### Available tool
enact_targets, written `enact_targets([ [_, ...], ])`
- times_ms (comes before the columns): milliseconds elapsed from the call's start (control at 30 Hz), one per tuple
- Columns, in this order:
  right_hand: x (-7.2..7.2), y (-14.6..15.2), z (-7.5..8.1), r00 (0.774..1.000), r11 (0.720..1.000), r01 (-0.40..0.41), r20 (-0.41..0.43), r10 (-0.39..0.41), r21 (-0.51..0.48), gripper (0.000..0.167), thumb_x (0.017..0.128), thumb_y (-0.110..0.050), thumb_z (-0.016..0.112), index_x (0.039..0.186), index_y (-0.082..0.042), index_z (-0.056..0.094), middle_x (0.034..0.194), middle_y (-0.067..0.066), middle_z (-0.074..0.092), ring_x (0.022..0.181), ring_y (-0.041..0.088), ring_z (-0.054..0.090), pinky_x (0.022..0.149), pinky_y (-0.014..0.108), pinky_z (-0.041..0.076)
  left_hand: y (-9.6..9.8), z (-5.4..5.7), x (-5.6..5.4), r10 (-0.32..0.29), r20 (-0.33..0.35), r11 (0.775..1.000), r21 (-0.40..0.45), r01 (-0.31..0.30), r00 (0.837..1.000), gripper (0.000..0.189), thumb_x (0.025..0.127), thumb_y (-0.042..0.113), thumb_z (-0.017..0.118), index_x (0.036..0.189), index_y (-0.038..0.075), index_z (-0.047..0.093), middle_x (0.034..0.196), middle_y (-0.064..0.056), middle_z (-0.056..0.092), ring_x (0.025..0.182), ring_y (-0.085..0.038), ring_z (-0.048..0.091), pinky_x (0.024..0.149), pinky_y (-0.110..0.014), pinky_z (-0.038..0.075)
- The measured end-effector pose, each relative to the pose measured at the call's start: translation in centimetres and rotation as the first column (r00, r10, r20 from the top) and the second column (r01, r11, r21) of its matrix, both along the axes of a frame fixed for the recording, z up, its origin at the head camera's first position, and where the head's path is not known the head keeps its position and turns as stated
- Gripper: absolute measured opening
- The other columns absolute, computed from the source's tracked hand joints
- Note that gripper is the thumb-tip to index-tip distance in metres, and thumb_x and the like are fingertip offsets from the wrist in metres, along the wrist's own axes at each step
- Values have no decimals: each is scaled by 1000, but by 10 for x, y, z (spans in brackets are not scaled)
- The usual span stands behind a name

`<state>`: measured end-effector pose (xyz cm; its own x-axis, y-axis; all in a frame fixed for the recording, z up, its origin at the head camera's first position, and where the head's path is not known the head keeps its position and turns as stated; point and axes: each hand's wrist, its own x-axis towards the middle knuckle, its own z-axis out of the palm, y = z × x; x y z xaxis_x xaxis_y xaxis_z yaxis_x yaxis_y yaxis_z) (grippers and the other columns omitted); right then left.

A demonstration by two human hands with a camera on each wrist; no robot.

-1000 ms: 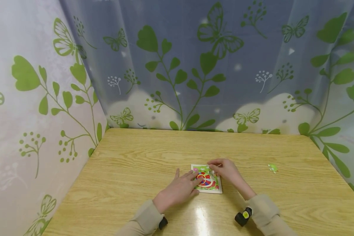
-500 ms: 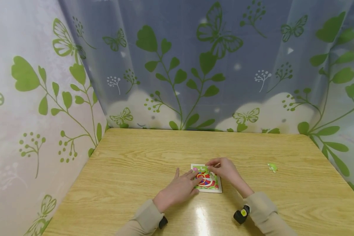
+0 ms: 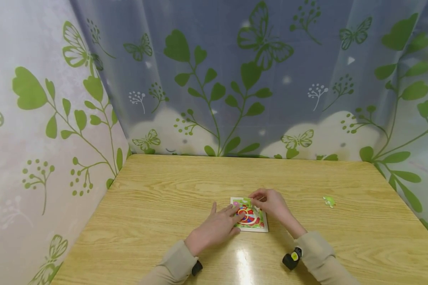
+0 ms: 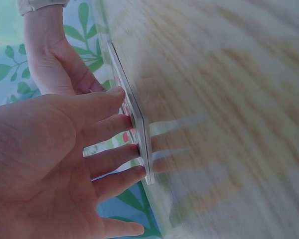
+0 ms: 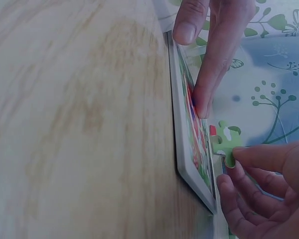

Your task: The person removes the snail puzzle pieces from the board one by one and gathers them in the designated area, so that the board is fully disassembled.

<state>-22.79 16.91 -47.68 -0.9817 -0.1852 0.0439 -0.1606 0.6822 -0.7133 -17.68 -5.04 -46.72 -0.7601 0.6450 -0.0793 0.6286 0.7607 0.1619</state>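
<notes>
A small square jigsaw puzzle in a white-rimmed tray [image 3: 255, 230] lies on the table, its picture mostly red and green. My left hand [image 3: 215, 228] rests on its left side with fingers spread, and the left wrist view shows several fingertips touching the tray. At the upper right of the puzzle, my right hand [image 3: 274, 205] pinches a green jigsaw piece [image 5: 227, 143] between thumb and fingers. In the right wrist view that piece is raised off the puzzle's face and tilted. From the head view the right fingers mostly cover it.
Another green jigsaw piece [image 3: 329, 202] lies alone on the wooden table [image 3: 164, 182], to the right of the right hand. Behind the table hangs a blue curtain [image 3: 214, 79] with leaves and butterflies. A pale printed cloth [image 3: 57, 166] closes the left side.
The right hand's fingers have shifted slightly at the puzzle's upper right corner, still holding the piece. The left hand stays in place on the tray.
</notes>
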Motion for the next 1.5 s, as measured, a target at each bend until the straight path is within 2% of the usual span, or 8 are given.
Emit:
enact_targets([
  [400,-2,2,3,999,990,21,44,-15,-136,15,95,-10,70,107,-5,76,101,12,75,86,22,71,64,25,55,0,1,1,0,-2,1000,-1,0,1000,52,103,37,58,151,20,49,161,-6,37,147,-27,39,115,-69,26],
  [633,-2,5,2,998,976,30,65,-16,-215,18,96,-9,68,111,-2,76,101,14,75,76,18,72,62,28,56,1,1,1,3,-7,1000,-1,-3,1000,52,103,37,58,151,20,50,160,-6,39,147,-27,39,115,-69,26],
  [867,-2,8,1,997,960,32,80,-10,-280,21,97,-9,68,114,2,74,110,19,72,79,23,73,64,30,59,2,2,1,8,-2,1000,-6,-8,1000,51,103,35,58,151,20,51,161,-4,39,147,-26,39,116,-69,25],
  [1100,-1,12,3,997,964,48,76,-29,-262,21,97,-10,68,115,1,74,110,19,73,80,24,74,62,29,57,2,2,1,9,8,1000,-6,-9,1000,51,104,35,57,152,20,49,161,-4,37,147,-26,38,116,-69,24],
  [1500,0,23,0,995,961,75,82,-54,-268,22,98,-10,68,115,1,74,113,19,72,84,21,72,71,29,62,1,1,2,8,0,1000,-4,-8,1000,52,103,37,56,152,20,48,162,-4,37,148,-26,37,117,-68,23],
])
